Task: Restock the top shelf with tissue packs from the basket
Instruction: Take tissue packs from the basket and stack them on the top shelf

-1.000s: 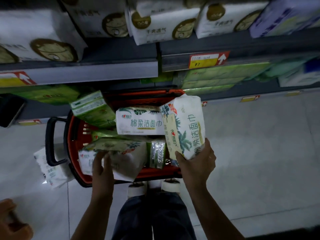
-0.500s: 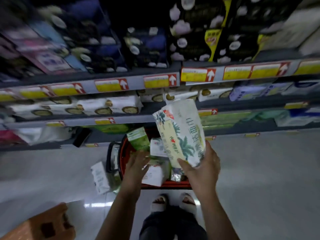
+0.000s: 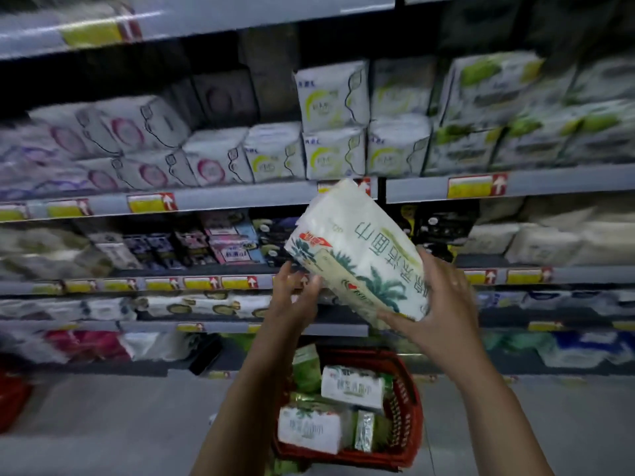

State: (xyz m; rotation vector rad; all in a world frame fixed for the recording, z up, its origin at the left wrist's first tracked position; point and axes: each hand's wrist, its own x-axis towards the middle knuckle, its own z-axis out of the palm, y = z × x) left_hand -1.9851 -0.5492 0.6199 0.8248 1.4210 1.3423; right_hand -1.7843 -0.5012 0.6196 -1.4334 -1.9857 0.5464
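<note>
The right hand wraps fingers and thumb round the lower end of the tilted tissue pack, high above the basket, while the left hand, loosely open, touches its corner; better to support it underneath when lifting to the top shelf.

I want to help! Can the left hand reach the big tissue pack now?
Probably yes: the left hand is right beside the tissue pack that the right hand holds, nothing between them.
</note>
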